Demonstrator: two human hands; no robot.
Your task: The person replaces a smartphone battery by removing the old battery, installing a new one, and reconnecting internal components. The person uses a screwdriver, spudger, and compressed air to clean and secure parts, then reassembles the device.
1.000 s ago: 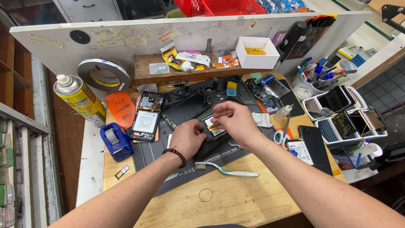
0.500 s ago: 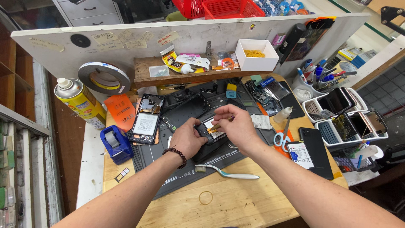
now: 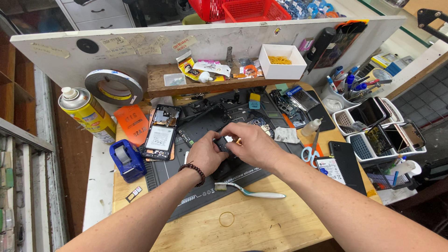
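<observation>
Head view: over the dark repair mat [image 3: 196, 179], left hand [image 3: 205, 156] and right hand [image 3: 252, 144] both pinch a small dark phone part [image 3: 223, 142], fingers curled tight to steady it, toothbrush [image 3: 249, 191] lying near.

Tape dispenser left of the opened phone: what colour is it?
The tape dispenser is blue with a grey roll holder, clearest in the head view.

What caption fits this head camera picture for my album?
Two bare hands, left hand and right hand, grip a small dark phone part over a black mat.

Bright, even overhead light; soft shadows under the hands [image 3: 233, 149]; sharp centre; wide-angle bending at the edges.
</observation>
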